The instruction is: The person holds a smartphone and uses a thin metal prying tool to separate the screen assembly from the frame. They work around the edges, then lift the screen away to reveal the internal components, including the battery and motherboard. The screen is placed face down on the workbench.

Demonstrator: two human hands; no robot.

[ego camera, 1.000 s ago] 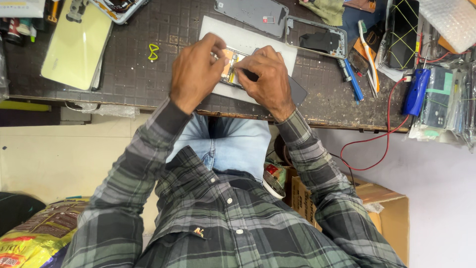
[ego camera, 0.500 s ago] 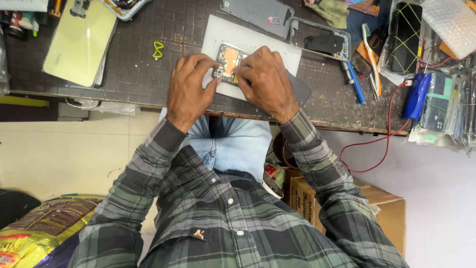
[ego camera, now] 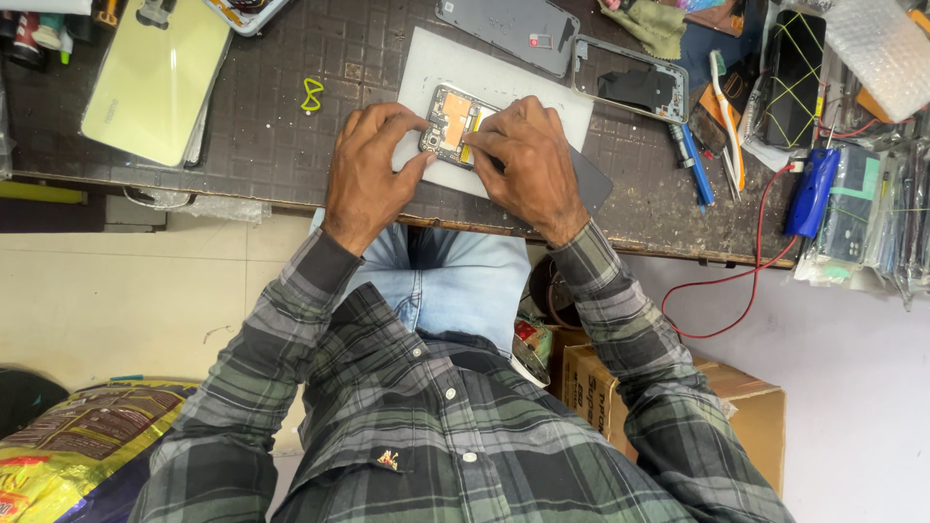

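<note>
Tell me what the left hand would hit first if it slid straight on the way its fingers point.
The left hand points up and right across the bench. Its fingers already touch the opened phone; beyond that comes the white mat, then probably the grey back cover, though depth is unclear.

Head view: left hand (ego camera: pixel 366 172) and right hand (ego camera: pixel 528 167) grip an opened phone (ego camera: pixel 453 124) with exposed orange internals on a white mat (ego camera: pixel 436 58), a pale green back cover (ego camera: pixel 155 77) lying well apart on the dark workbench (ego camera: pixel 271 145).
</note>
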